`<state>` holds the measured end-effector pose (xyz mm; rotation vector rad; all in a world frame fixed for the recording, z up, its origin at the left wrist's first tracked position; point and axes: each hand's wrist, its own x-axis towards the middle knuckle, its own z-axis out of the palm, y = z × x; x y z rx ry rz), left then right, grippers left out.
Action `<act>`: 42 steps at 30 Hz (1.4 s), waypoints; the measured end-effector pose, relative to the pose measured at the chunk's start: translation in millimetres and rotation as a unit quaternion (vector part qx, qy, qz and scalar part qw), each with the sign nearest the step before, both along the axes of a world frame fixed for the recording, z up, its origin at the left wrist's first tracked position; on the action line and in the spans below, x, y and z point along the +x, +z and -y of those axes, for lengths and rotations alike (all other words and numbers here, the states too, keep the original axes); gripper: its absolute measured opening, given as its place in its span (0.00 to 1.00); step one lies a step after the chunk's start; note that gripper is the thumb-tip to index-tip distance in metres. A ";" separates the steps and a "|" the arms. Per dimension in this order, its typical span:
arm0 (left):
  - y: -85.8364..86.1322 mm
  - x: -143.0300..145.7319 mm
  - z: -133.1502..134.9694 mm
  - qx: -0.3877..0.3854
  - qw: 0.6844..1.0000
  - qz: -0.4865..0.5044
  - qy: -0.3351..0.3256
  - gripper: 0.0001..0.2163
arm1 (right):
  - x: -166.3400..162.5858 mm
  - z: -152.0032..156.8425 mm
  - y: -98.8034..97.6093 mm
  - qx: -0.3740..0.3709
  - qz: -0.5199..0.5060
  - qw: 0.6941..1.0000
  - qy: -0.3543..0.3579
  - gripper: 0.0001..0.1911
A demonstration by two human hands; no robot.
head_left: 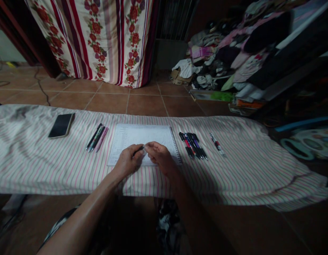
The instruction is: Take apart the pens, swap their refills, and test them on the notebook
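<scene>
My left hand (128, 160) and my right hand (160, 156) meet over the near edge of a spiral notebook (142, 136) that lies open on a striped cloth (33, 159). Both hands are closed on one pen (139, 149), the left on its dark barrel, the right pinching its pale end. Three pens (97, 137) lie left of the notebook. A bunch of several dark pens (193, 144) lies right of it, with a single pen (217, 144) further right.
A phone (61, 125) lies face up on the cloth at the left. Beyond the cloth is tiled floor (142, 102), a floral striped curtain (105, 39), and a heap of clothes (227, 53) at the back right. Plastic items (310, 141) sit at the right.
</scene>
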<state>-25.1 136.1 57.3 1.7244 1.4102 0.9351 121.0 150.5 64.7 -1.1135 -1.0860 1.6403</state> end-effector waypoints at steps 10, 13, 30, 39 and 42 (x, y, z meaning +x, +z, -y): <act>22.0 -3.5 -4.1 -0.177 0.887 0.416 0.098 0.09 | -4.9 -3.8 -0.2 0.060 -0.003 0.996 -0.071 0.15; 22.7 -5.6 -6.1 -0.195 0.848 0.483 0.096 0.08 | -7.3 -4.9 -3.5 0.068 0.024 0.995 -0.067 0.16; 26.1 5.6 1.5 -0.192 0.871 0.451 -0.029 0.08 | -13.7 -6.2 -7.2 0.295 0.120 0.947 -0.047 0.17; 25.4 9.0 2.1 -0.186 0.887 0.421 -0.045 0.08 | -10.4 -3.9 -1.9 0.401 0.199 0.891 -0.070 0.16; 25.3 8.5 1.6 -0.180 0.887 0.422 -0.045 0.08 | -10.2 -3.8 -3.2 0.426 0.213 0.876 -0.073 0.17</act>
